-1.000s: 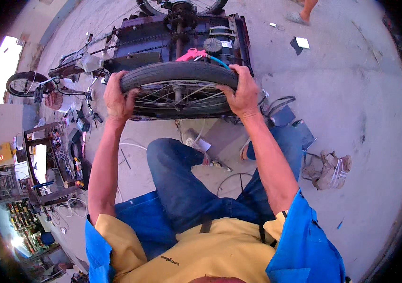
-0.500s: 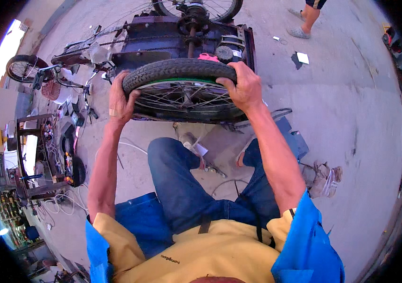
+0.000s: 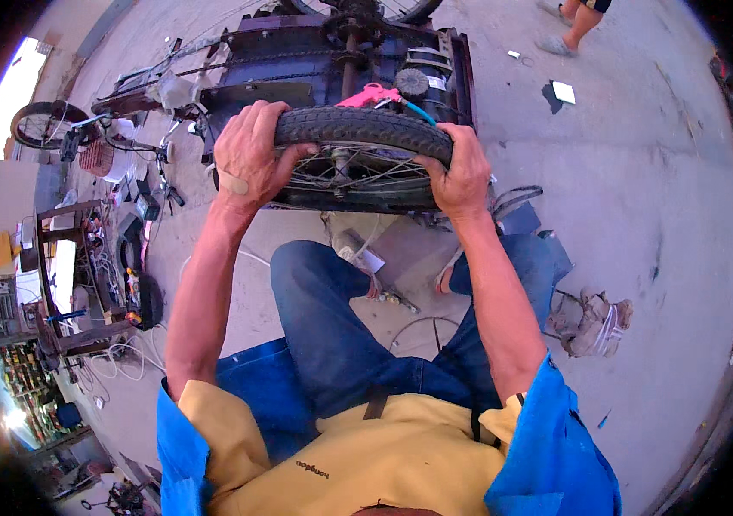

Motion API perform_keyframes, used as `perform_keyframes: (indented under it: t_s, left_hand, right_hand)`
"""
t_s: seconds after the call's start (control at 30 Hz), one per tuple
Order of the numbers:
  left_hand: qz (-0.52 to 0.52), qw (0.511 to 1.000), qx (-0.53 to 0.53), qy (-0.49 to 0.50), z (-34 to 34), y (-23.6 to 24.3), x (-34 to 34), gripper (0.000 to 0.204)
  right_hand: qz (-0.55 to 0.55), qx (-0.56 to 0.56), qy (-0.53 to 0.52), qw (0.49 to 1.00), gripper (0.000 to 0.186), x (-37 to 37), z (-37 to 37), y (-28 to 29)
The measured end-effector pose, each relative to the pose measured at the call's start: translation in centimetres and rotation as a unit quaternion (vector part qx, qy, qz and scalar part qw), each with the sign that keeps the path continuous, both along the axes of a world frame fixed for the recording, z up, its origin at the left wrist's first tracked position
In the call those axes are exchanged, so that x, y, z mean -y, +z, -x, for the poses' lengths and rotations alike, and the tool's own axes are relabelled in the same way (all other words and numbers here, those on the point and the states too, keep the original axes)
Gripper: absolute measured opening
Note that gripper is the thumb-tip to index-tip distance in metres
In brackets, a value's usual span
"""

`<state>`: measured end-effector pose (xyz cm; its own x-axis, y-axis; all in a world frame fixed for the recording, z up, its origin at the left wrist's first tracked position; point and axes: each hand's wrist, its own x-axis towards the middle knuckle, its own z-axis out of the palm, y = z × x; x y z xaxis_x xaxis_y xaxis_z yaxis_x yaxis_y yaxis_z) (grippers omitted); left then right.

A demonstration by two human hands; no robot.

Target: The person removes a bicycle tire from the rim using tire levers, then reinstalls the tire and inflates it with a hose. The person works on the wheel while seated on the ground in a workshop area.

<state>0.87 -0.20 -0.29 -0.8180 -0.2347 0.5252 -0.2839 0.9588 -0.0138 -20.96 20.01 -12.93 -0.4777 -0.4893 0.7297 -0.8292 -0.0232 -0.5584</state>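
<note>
A spoked wheel with a black knobbly tyre (image 3: 358,125) stands in front of me, mounted on an upturned cart frame (image 3: 280,58). My left hand (image 3: 255,156) is closed around the tyre's left part, fingers over the tread and thumb on the inner side by the rim. On the right, my right hand (image 3: 461,172) grips the tyre in the same way, its thumb pressed at the inner edge. Spokes meet at the hub (image 3: 341,163) between my hands. Just beyond the tyre lies a pink air gun (image 3: 371,95) with a blue hose.
Another wheel (image 3: 44,125) and a basket (image 3: 95,160) are at the far left. A dark metal frame (image 3: 83,344) with cables stands at left. Near my feet are tools (image 3: 401,301); crumpled cloth (image 3: 599,322) lies right. A person's leg (image 3: 582,26) shows at the far right.
My left hand has slid right along the tyre, its fingers now further over the top. My right hand has shifted slightly right and nearer. More of the pink air gun shows; the rim's green strip no longer does.
</note>
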Motion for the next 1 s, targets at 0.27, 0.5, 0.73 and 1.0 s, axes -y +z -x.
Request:
perform_keyframes:
  t_s: [0.27,0.5,0.73,1.0]
  left_hand:
    - [0.009,1.000,-0.001,-0.011,0.9,0.2,-0.2,0.059]
    - [-0.040,0.999,-0.019,0.014,-1.0,-0.9,1.3,0.057]
    - [-0.139,0.985,-0.092,0.032,-4.5,-3.6,3.3,0.052]
    - [-0.228,0.970,-0.049,0.063,-7.7,-5.4,6.6,0.063]
  right_hand:
    - [-0.013,0.046,0.074,0.996,0.044,0.9,3.0,-0.4]
    - [0.038,0.067,-0.001,0.997,0.050,-0.6,0.6,-2.2]
    - [0.031,0.033,0.023,0.999,0.046,1.0,1.6,-1.1]
    - [-0.023,-0.009,0.061,0.998,0.042,2.8,0.6,3.8]
